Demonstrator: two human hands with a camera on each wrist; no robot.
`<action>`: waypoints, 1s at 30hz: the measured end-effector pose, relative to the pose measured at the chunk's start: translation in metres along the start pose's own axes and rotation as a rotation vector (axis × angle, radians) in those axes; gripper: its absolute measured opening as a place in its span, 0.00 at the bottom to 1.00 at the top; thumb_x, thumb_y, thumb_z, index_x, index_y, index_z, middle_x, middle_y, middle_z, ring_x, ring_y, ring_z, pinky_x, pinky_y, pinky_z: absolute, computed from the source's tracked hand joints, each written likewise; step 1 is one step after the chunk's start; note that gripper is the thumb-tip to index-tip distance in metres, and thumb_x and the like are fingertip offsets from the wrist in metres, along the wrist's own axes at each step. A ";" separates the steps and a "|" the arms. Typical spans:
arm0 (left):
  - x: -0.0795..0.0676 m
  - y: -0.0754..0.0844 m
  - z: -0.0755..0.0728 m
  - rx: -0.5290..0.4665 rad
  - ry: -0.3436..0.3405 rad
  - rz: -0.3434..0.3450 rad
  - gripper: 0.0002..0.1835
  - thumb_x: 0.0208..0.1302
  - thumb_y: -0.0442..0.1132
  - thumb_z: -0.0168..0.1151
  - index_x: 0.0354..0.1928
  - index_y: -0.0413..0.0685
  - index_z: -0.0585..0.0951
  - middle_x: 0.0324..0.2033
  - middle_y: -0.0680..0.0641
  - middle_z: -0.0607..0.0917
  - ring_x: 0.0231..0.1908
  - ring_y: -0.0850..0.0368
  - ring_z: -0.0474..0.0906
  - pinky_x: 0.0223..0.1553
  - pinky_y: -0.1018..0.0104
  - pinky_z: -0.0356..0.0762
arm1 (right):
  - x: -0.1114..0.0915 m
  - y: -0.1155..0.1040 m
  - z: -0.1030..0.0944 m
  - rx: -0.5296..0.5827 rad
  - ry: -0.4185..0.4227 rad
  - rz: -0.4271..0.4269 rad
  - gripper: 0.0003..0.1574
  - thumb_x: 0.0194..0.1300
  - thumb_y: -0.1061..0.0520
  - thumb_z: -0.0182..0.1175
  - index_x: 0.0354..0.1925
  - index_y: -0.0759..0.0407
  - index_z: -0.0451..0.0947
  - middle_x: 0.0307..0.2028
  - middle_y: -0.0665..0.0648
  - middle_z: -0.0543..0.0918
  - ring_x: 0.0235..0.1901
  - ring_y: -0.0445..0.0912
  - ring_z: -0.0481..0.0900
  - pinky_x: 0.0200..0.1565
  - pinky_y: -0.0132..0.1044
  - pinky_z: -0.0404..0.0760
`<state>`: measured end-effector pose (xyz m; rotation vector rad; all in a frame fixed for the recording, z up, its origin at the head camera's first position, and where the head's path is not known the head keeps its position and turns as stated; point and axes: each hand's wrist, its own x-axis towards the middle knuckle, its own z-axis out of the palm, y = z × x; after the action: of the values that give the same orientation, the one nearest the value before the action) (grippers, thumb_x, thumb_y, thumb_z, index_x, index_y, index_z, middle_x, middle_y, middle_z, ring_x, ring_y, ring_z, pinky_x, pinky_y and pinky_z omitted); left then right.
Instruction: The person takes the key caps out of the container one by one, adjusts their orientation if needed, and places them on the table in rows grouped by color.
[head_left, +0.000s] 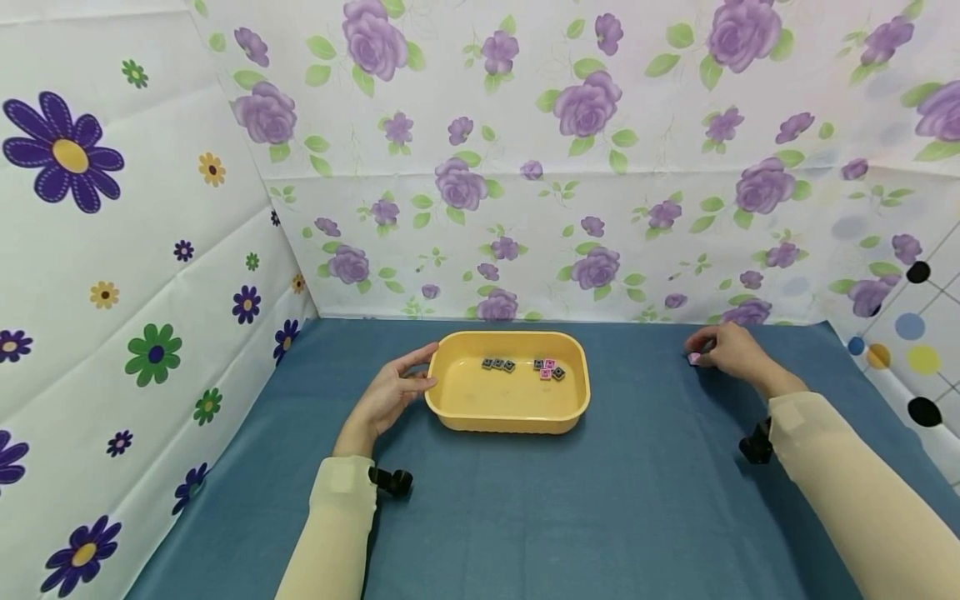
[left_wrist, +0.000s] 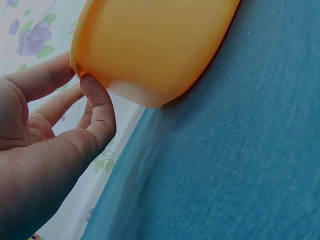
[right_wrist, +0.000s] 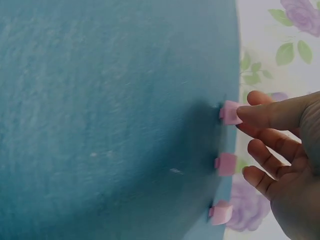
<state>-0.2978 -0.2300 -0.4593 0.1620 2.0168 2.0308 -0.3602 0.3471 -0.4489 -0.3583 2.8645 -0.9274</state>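
My left hand (head_left: 384,400) holds the left end of a shallow yellow plastic tray (head_left: 510,425), which stands on the blue cloth. In the left wrist view the thumb lies against the outside of the tray wall (left_wrist: 160,45) and the fingers are at its rim. Far to the right, my right hand (head_left: 738,354) pinches a small pink block (right_wrist: 231,113), shaped like a keycap, between thumb and fingers. Two more pink blocks stand in a row with it in the right wrist view, the middle one (right_wrist: 226,164) and the lower one (right_wrist: 220,213).
Inside the tray lie several small square pieces: a row of dark grey ones (head_left: 498,364) and a cluster of grey and pink ones (head_left: 549,364). A blue cloth (head_left: 510,517) covers the table. Flowered sheets (head_left: 525,208) hang behind it and at the sides.
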 end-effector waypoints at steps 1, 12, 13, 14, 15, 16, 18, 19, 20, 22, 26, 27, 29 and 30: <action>0.000 0.000 0.000 -0.001 0.000 -0.001 0.36 0.72 0.28 0.63 0.79 0.51 0.67 0.70 0.38 0.68 0.56 0.49 0.75 0.52 0.64 0.77 | 0.000 -0.002 -0.001 0.003 0.010 -0.002 0.17 0.68 0.66 0.67 0.54 0.71 0.84 0.46 0.69 0.84 0.34 0.52 0.79 0.35 0.44 0.78; -0.001 0.001 0.001 -0.016 -0.001 0.002 0.36 0.72 0.26 0.62 0.79 0.50 0.66 0.70 0.38 0.68 0.52 0.51 0.75 0.52 0.63 0.76 | -0.004 -0.050 -0.004 0.104 0.114 -0.074 0.16 0.77 0.62 0.57 0.57 0.67 0.83 0.53 0.71 0.82 0.48 0.60 0.78 0.45 0.52 0.79; -0.002 0.001 0.001 -0.020 -0.001 0.002 0.36 0.72 0.26 0.61 0.79 0.50 0.66 0.70 0.38 0.68 0.52 0.51 0.75 0.52 0.63 0.76 | -0.003 -0.054 -0.003 0.114 0.119 -0.089 0.16 0.77 0.62 0.57 0.56 0.67 0.83 0.53 0.71 0.82 0.49 0.61 0.78 0.46 0.54 0.78; -0.001 0.001 0.001 -0.022 -0.002 0.004 0.36 0.72 0.26 0.61 0.79 0.50 0.66 0.70 0.38 0.68 0.53 0.51 0.75 0.52 0.63 0.76 | -0.003 -0.058 -0.002 0.122 0.125 -0.102 0.16 0.78 0.61 0.57 0.56 0.67 0.83 0.53 0.71 0.82 0.49 0.61 0.78 0.48 0.55 0.78; -0.001 0.001 0.001 -0.024 -0.003 0.005 0.36 0.72 0.26 0.61 0.79 0.50 0.66 0.70 0.38 0.68 0.53 0.50 0.74 0.52 0.63 0.76 | -0.002 -0.062 -0.001 0.131 0.129 -0.113 0.16 0.78 0.61 0.57 0.57 0.67 0.83 0.54 0.70 0.82 0.51 0.62 0.78 0.50 0.56 0.78; -0.001 0.000 0.001 -0.024 -0.003 0.005 0.36 0.72 0.26 0.61 0.79 0.50 0.66 0.70 0.38 0.68 0.53 0.50 0.74 0.52 0.63 0.76 | -0.001 -0.065 0.000 0.148 0.131 -0.117 0.16 0.78 0.60 0.57 0.57 0.67 0.83 0.55 0.70 0.82 0.51 0.62 0.79 0.50 0.57 0.78; -0.001 0.000 0.001 -0.021 -0.003 0.004 0.36 0.72 0.26 0.61 0.79 0.50 0.66 0.70 0.38 0.68 0.54 0.49 0.74 0.53 0.63 0.76 | 0.001 -0.071 0.003 0.182 0.128 -0.131 0.17 0.79 0.59 0.57 0.58 0.67 0.83 0.57 0.70 0.82 0.51 0.61 0.80 0.52 0.57 0.79; -0.001 0.000 0.001 -0.021 -0.003 0.004 0.36 0.72 0.26 0.61 0.79 0.50 0.66 0.70 0.38 0.68 0.54 0.48 0.74 0.53 0.63 0.76 | 0.001 -0.073 0.005 0.197 0.128 -0.138 0.17 0.79 0.59 0.57 0.58 0.67 0.83 0.57 0.70 0.82 0.51 0.60 0.81 0.52 0.56 0.79; -0.001 0.000 0.001 -0.019 -0.003 0.005 0.36 0.72 0.26 0.61 0.79 0.50 0.66 0.70 0.38 0.68 0.54 0.48 0.74 0.53 0.63 0.76 | 0.002 -0.076 0.006 0.208 0.128 -0.148 0.18 0.79 0.58 0.57 0.58 0.67 0.83 0.57 0.69 0.82 0.50 0.57 0.82 0.51 0.53 0.81; 0.000 -0.001 0.001 -0.019 -0.003 0.007 0.36 0.72 0.26 0.61 0.79 0.50 0.66 0.70 0.38 0.68 0.55 0.47 0.74 0.54 0.63 0.75 | 0.002 -0.083 0.009 0.243 0.127 -0.164 0.17 0.79 0.58 0.58 0.58 0.67 0.83 0.56 0.69 0.83 0.47 0.51 0.84 0.49 0.46 0.83; 0.000 -0.001 0.001 -0.026 -0.006 0.010 0.36 0.72 0.26 0.61 0.79 0.50 0.66 0.69 0.37 0.68 0.54 0.48 0.74 0.53 0.63 0.76 | 0.003 -0.096 0.015 0.305 0.111 -0.181 0.16 0.78 0.59 0.59 0.56 0.66 0.84 0.54 0.69 0.84 0.41 0.40 0.84 0.43 0.35 0.83; -0.001 -0.001 0.001 -0.027 -0.007 0.010 0.36 0.72 0.26 0.61 0.79 0.50 0.66 0.69 0.37 0.68 0.54 0.48 0.74 0.53 0.64 0.76 | 0.004 -0.100 0.017 0.323 0.104 -0.181 0.16 0.78 0.59 0.59 0.56 0.66 0.84 0.54 0.68 0.84 0.40 0.39 0.84 0.42 0.34 0.83; -0.001 0.000 0.001 -0.028 -0.009 0.010 0.36 0.72 0.25 0.61 0.79 0.50 0.66 0.69 0.37 0.68 0.54 0.49 0.74 0.52 0.64 0.77 | 0.005 -0.106 0.021 0.349 0.086 -0.185 0.16 0.78 0.58 0.59 0.56 0.66 0.83 0.55 0.69 0.83 0.40 0.39 0.84 0.42 0.34 0.84; -0.001 0.000 0.001 -0.028 -0.009 0.010 0.36 0.72 0.25 0.61 0.80 0.50 0.66 0.69 0.37 0.68 0.54 0.49 0.74 0.52 0.64 0.77 | 0.006 -0.109 0.023 0.363 0.078 -0.185 0.16 0.78 0.58 0.60 0.56 0.67 0.83 0.55 0.69 0.83 0.40 0.40 0.85 0.42 0.35 0.84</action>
<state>-0.2966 -0.2293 -0.4595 0.1761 1.9857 2.0595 -0.3411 0.2470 -0.4036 -0.5626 2.6822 -1.4927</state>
